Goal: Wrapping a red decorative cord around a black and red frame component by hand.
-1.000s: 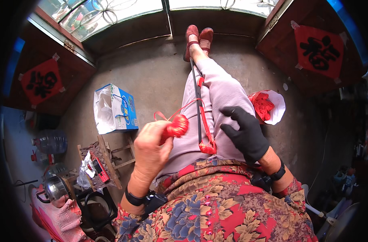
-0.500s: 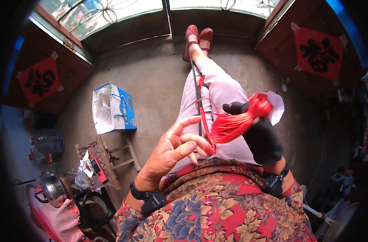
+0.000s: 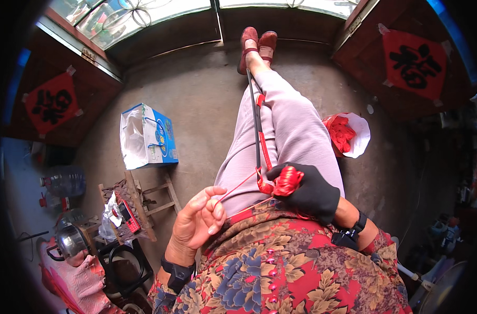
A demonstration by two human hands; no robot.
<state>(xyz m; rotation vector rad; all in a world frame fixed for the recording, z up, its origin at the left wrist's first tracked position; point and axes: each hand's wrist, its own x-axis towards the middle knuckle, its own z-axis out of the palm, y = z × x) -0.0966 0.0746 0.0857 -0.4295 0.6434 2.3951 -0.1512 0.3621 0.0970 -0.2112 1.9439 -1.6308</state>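
Red cord bundle (image 3: 287, 181) gripped in gloved right hand (image 3: 313, 192); strand pinched by left hand (image 3: 198, 224).

Concrete floor (image 3: 196, 94), windows (image 3: 123, 15) (sunlit)

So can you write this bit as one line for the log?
left hand: pinching red string | right hand: black glove, holding red bundle | string: taut | black strap: along legs

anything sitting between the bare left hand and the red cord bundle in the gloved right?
Nothing visible. The left hand pinches a thin red strand that runs taut to the red cord bundle held in the gloved right hand. Only the lap of the trousers lies beneath that span.
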